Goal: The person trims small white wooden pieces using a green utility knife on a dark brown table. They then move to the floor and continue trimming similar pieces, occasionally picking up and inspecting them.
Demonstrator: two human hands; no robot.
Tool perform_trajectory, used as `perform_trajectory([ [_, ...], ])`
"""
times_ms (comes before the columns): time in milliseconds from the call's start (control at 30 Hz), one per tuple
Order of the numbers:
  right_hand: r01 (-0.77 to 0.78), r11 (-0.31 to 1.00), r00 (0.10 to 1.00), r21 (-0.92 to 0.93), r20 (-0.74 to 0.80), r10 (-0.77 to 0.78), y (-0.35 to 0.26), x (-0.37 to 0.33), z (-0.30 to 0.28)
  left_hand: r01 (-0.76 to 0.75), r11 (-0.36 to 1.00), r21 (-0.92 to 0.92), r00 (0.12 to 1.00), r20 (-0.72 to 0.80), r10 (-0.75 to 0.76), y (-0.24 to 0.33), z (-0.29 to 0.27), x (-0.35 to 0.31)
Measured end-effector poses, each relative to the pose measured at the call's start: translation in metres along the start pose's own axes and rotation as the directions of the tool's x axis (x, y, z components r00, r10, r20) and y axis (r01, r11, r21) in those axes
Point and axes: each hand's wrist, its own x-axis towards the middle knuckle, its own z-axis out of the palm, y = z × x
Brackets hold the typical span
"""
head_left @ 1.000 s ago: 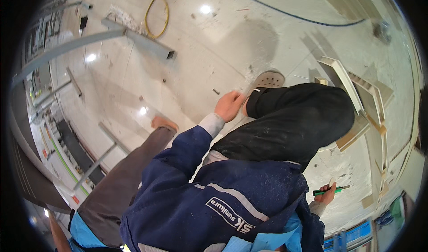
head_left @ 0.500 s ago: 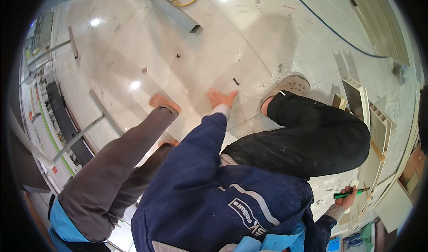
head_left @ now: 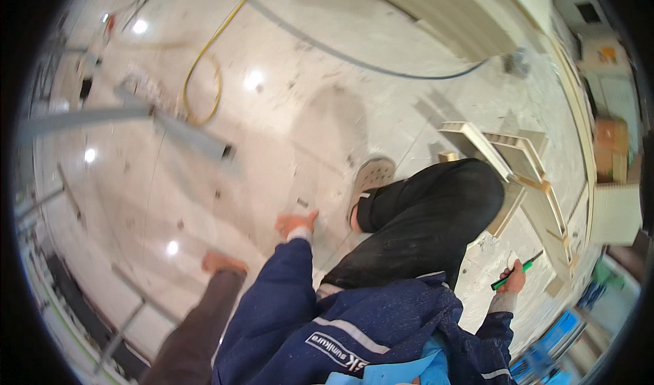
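Observation:
My left hand (head_left: 296, 225) is stretched low over the pale tiled floor (head_left: 266, 160), thumb out to the right and fingers apart. It looks empty; whether it touches the tiles I cannot tell. Just beyond it lies a small dark strip (head_left: 302, 202). Off to the right, my right hand (head_left: 516, 278) is closed round a green-handled tool (head_left: 501, 283) with a thin dark shaft, like a screwdriver, pointing up and right. A small white piece (head_left: 512, 259) shows at the fingers; I cannot tell if it is held.
Another person's brown trouser leg (head_left: 197, 324) and bare foot (head_left: 223, 262) are close on the left. Cream hollow panels (head_left: 501, 150) stand beside my bent knee. A grey metal tube (head_left: 194, 136), a yellow hose (head_left: 197, 65) and a blue cable (head_left: 381, 70) lie farther off.
The view has swung to the right, so the scene sits farther left and lower. My left hand stays low by the dark strip; my right hand keeps the green-handled tool.

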Motion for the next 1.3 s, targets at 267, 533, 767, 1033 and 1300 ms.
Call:
perform_trajectory([
  [267,-0.167,0.985,0.984,-0.046,0.046,0.169,0.025,-0.038,0.006,0.111,0.986,0.123,0.992,0.044,-0.117,0.009,-0.005,0.010],
  [533,-0.185,0.976,0.980,0.118,0.098,0.174,0.015,-0.027,0.015,-0.479,0.669,0.568,0.870,0.409,0.276,0.007,-0.020,0.079],
  [767,-0.169,0.960,0.981,0.225,0.132,0.142,0.015,-0.029,0.024,-0.858,0.363,0.364,0.510,0.508,0.695,0.149,-0.100,0.054],
  [1033,-0.222,0.957,0.966,0.187,0.175,0.190,0.018,-0.061,0.050,-0.637,0.431,-0.639,0.180,0.420,0.889,0.251,-0.118,-0.193],
  [1300,-0.177,0.970,0.957,0.166,0.257,0.131,-0.027,-0.047,0.068,-0.957,-0.163,-0.241,-0.182,0.061,0.981,0.220,-0.164,-0.271],
])
